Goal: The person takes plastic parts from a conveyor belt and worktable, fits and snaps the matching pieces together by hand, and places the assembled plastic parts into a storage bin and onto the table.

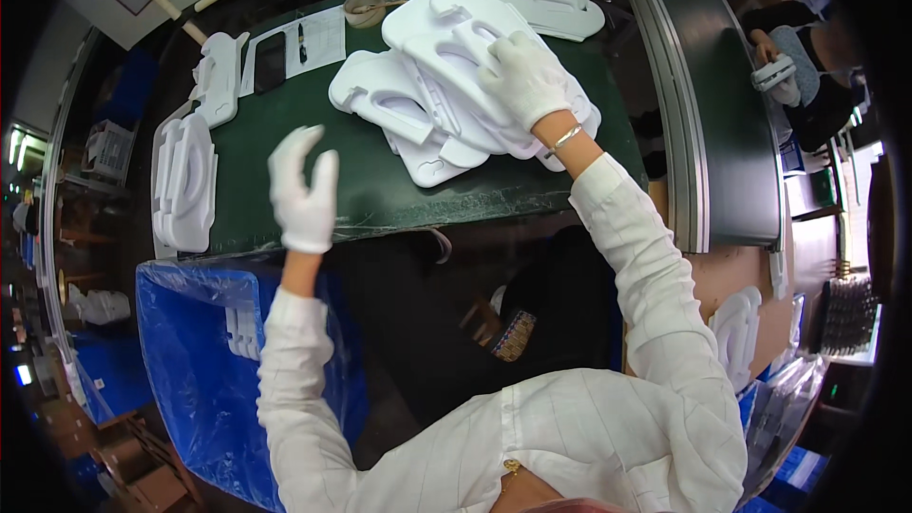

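Note:
A pile of white molded plastic parts [404, 24] with oval openings lies on the green table, its pieces overlapping at different angles. My right hand [527, 81], in a white glove, is on the right part of the pile. Its fingers curl at the oval opening of an upper white plastic part [456, 62] and grip it there; the fingertips are partly hidden. My left hand [304, 192], also gloved, hovers over the table's front edge, left of the pile. Its thumb and fingers are apart, with nothing between them.
More white parts stack at the table's left edge [185, 185] and far right [541, 5]. A dark phone [270, 62], pen [302, 43] and paper [328, 33] lie far left. A blue plastic-lined bin [195, 351] stands below left. Beyond a metal rail [673, 85], another person holds a white part.

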Action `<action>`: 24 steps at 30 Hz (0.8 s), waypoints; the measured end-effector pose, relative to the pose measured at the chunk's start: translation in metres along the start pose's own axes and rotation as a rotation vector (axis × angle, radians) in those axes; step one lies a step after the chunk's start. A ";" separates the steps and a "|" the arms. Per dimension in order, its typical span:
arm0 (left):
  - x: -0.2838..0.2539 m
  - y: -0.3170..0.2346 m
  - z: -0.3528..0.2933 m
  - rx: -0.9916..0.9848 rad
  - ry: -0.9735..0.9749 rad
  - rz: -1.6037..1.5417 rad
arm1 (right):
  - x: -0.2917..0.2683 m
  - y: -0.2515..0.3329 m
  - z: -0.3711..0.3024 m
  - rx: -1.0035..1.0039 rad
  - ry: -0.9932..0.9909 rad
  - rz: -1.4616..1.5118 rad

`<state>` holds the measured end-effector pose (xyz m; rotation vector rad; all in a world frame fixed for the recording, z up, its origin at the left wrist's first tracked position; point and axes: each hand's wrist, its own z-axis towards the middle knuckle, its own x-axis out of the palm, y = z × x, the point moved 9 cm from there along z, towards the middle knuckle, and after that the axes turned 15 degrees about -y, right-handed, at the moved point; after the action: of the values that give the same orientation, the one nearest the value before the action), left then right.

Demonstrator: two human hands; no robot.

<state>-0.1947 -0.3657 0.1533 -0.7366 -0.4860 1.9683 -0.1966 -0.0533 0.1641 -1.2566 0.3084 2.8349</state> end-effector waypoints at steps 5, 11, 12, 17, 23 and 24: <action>0.092 -0.033 -0.011 -0.071 0.140 -0.145 | -0.029 -0.042 0.005 0.197 -0.145 0.142; 0.155 -0.084 -0.003 0.374 0.231 0.123 | -0.108 -0.097 -0.011 0.479 -0.421 0.560; 0.159 -0.086 0.003 0.378 0.231 0.115 | -0.111 -0.110 -0.017 0.552 -0.370 0.599; 0.209 -0.103 -0.003 0.842 0.569 0.337 | -0.115 -0.140 -0.067 0.896 -0.267 1.301; 0.183 -0.121 0.019 0.915 0.535 0.352 | -0.133 -0.143 -0.096 0.942 -0.291 1.431; 0.175 -0.136 0.021 0.923 0.535 0.356 | -0.142 -0.144 -0.097 0.897 -0.309 1.381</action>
<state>-0.1873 -0.1477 0.1988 -0.7065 0.8783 1.9091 -0.0152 0.0778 0.1801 -0.3355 2.8393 2.6670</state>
